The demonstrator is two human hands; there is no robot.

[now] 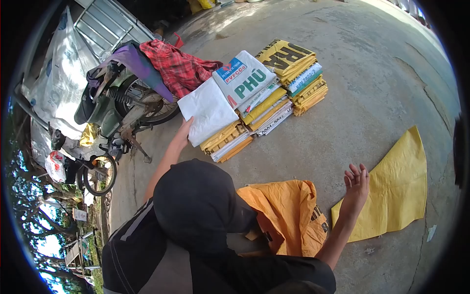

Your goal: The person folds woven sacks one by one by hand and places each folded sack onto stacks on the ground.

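Observation:
My left hand [184, 132] is at the left edge of a folded white sack [208, 110], which tops the nearest stack. Its thumb side lies along that edge, while the other fingers are partly hidden by the sack. Out to the right, my right hand [356, 183] is raised with its fingers apart and slightly curled, holding nothing. It appears in front of a yellow sack [391, 188] spread flat on the concrete. Between my arms sits a crumpled orange sack [291, 208] with dark print, partly covered by a dark hooded head [196, 201].
Further stacks of folded sacks adjoin the nearest one, topped by a printed white sack [245, 78] and a yellow sack [286, 56]. Left of them stands a motorbike [127, 105] with a red checked shirt [174, 66]. Another wheel [99, 175] shows at lower left. Cracked concrete [362, 98] surrounds the stacks.

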